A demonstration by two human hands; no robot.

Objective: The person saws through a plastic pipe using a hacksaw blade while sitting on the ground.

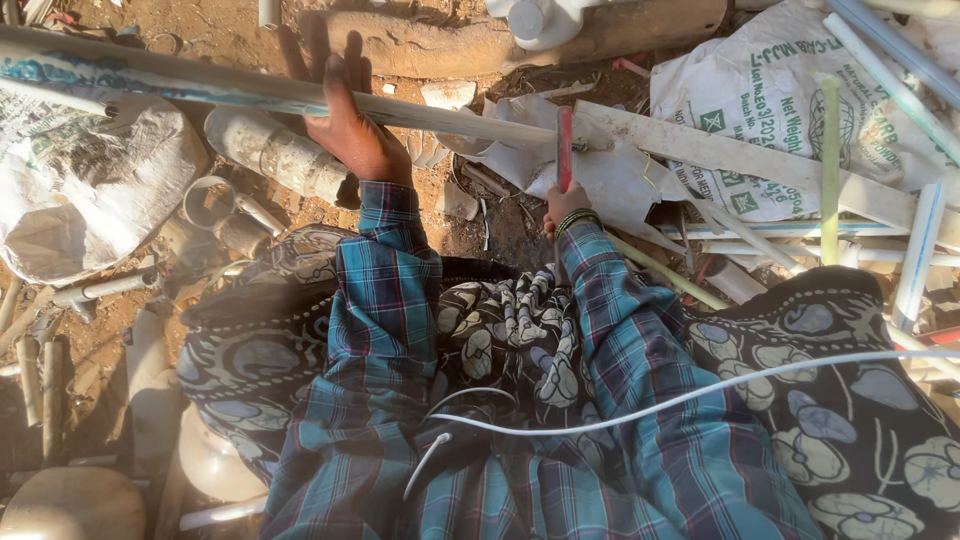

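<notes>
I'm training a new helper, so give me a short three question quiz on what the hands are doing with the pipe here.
1. True or false: the left hand grips the long white pipe.
2. What does the right hand hold? A) a red-handled tool B) a printed sack C) a green stick
3. Fill in: the tool's tip meets the pipe to the ____ of the left hand, as the picture shows it.

Key: 1 true; 2 A; 3 right.
</notes>
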